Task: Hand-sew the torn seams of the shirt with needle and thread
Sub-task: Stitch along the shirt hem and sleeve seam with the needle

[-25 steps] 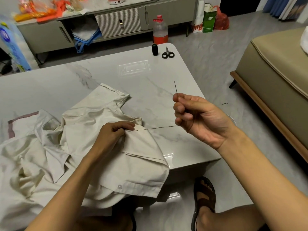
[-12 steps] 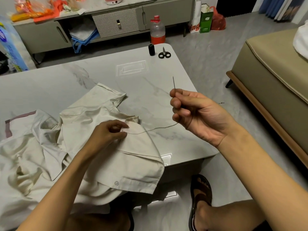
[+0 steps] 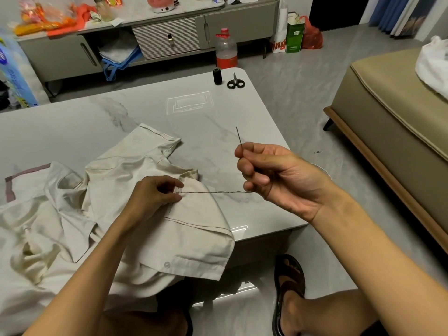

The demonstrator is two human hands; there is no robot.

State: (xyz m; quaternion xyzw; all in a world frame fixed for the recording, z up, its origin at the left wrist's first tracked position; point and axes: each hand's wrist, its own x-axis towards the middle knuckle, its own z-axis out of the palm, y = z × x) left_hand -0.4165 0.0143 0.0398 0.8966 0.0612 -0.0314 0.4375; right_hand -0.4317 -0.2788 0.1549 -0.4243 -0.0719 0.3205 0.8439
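Counting first: one cream shirt (image 3: 145, 226), one needle (image 3: 239, 138), one dark thread (image 3: 213, 192), one black spool (image 3: 217, 75), one pair of small scissors (image 3: 235, 82). Shirt lies crumpled on the near-left part of the tabletop (image 3: 97, 122), one edge hanging over the near rim. Thread runs almost taut from the shirt seam across to the right hand (image 3: 274, 173). Spool and scissors sit side by side at the far right corner, well apart from the shirt.

Tabletop is glossy, white marble look. Room: grey floor (image 3: 303, 93), low cabinet (image 3: 167, 37) along the far wall, red-capped bottle (image 3: 226, 48) on the floor in front of it, tan sofa (image 3: 400, 112) on the right.

Left hand (image 3: 155, 192) rests on the shirt, fingers (image 3: 175, 184) pinching cloth where the thread comes out. Right hand is raised over the tabletop edge, palm toward the camera, fingers curled, thumb and forefinger pinching the needle, point up.
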